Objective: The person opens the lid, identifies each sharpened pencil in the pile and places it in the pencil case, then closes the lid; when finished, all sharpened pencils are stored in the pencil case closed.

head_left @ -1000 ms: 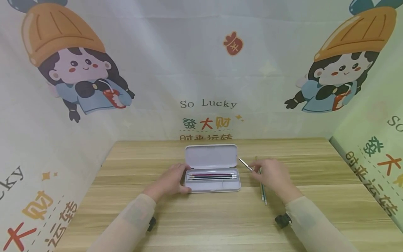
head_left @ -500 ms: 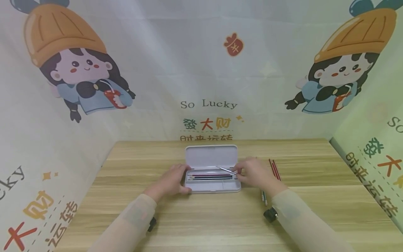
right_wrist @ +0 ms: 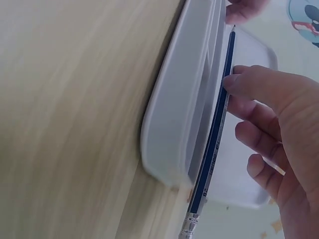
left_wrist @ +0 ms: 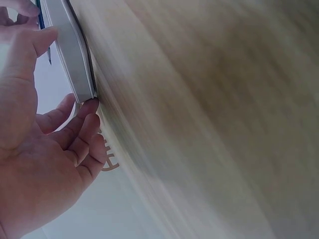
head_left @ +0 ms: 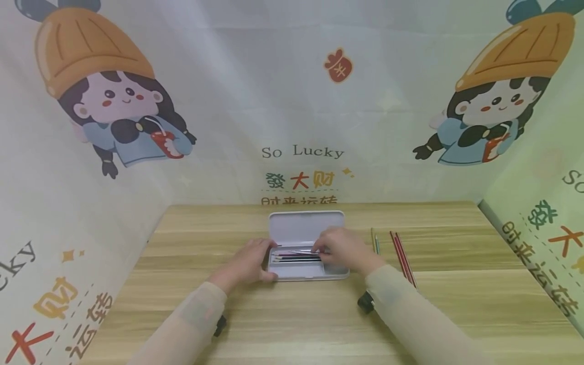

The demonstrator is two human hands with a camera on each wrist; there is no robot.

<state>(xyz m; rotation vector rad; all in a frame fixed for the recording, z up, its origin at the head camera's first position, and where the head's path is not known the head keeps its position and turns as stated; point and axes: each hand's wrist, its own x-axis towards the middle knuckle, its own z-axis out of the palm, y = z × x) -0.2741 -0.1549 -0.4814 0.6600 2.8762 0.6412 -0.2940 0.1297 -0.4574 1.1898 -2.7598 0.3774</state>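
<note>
A white pencil case [head_left: 296, 271] lies on the wooden table with its lid [head_left: 292, 228] raised at the back. Several pencils [head_left: 296, 259] lie lengthwise in its rear compartment. My left hand [head_left: 246, 261] holds the case's left end, thumb at the front and fingers at the back corner [left_wrist: 84, 92]. Over the right half of the case, my right hand [head_left: 344, 248] pinches a dark blue pencil [right_wrist: 215, 124] between thumb and forefinger. In the right wrist view its sharpened tip points toward the left hand, and its silver ferrule [right_wrist: 189, 224] is at the near end.
Right of the case, two red pencils [head_left: 402, 256] lie on the table [head_left: 292, 324]. Closer to the case are green pencils [head_left: 376, 244], partly hidden by the right forearm. A printed cloth [head_left: 228, 126] hangs behind and at both sides.
My right hand has moved left with the pencil, from above the table to over the case's compartment, and the pencil has come down to lie nearly along it. The left hand stays put.
</note>
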